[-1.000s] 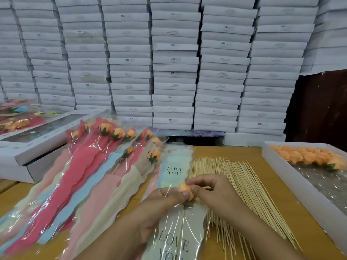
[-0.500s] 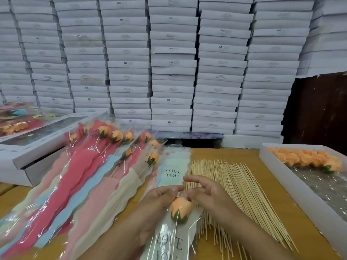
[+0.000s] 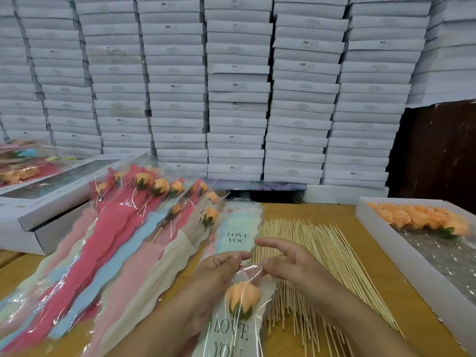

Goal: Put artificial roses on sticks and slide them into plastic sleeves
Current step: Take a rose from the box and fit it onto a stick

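Note:
An orange artificial rose (image 3: 242,301) with a green calyx lies inside a clear plastic sleeve (image 3: 231,333) printed "LOVE YOU", near the table's front. My left hand (image 3: 219,274) holds the sleeve's upper left edge, fingers curled on the film. My right hand (image 3: 286,264) pinches the top of the sleeve from the right, its other fingers spread above it. The stick is hidden inside the sleeve. A pile of bare wooden sticks (image 3: 319,258) lies just right of the hands. Empty sleeves (image 3: 238,233) are stacked behind the hands.
Several sleeved roses (image 3: 144,222) fan out in pink, red and blue wrappers on the left. A white tray (image 3: 401,243) of loose orange rose heads (image 3: 422,217) stands at the right. A windowed white box (image 3: 51,199) sits far left. White boxes (image 3: 237,99) are stacked behind.
The rose has slid down deeper into the sleeve, toward me. Both hands have stayed at the sleeve's mouth, the right fingers now spread wider.

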